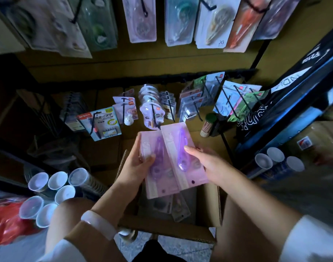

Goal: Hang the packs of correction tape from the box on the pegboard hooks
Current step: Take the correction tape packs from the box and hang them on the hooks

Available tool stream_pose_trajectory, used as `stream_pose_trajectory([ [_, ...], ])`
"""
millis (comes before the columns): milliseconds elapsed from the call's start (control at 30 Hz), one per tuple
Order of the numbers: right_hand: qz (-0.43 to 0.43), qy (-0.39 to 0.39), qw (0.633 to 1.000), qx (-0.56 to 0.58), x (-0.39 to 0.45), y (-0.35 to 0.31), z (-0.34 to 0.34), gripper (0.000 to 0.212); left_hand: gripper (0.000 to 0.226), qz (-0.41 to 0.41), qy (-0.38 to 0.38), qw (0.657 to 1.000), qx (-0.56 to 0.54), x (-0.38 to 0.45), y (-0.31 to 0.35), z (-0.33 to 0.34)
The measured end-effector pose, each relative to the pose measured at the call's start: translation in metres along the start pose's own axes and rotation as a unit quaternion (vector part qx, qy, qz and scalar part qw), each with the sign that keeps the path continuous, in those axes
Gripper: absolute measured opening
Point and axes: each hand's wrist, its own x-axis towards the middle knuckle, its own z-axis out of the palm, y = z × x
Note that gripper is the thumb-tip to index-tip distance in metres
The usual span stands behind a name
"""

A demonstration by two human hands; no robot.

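Note:
Two stacks of pink correction tape packs are held side by side above the open cardboard box (209, 207). My left hand (137, 165) grips the left pink pack (154, 182), thumb on its front. My right hand (205, 165) holds the right pink pack (179, 140), thumb lying across its clear blister. More packs (173, 205) lie inside the box below. Black pegboard hooks (228, 101) stick out from the rack ahead, most carrying hung stationery packs.
An upper row of hung packs (141, 19) spans the top. White-capped tubes stand at lower left (58, 184) and at right (275, 157). A red bag (5, 224) lies at far left. A dark blue shelf frame (294, 114) rises on the right.

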Motion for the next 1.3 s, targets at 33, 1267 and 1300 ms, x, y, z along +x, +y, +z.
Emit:
stream_pose_trajectory([
  [33, -0.018, -0.004, 1.0, -0.006, -0.002, -0.006, -0.002, 0.005, 0.049, 0.011, 0.001, 0.998, 0.059, -0.001, 0.004, -0.002],
  [1267, -0.265, -0.008, 0.953, -0.144, -0.061, -0.144, 0.027, 0.02, 0.027, 0.19, 0.047, 0.974, 0.114, -0.022, 0.111, 0.045],
  [1300, -0.279, 0.017, 0.951, -0.132, -0.063, -0.15, 0.016, 0.019, 0.028, 0.194, 0.041, 0.973, 0.123, -0.019, 0.113, 0.052],
])
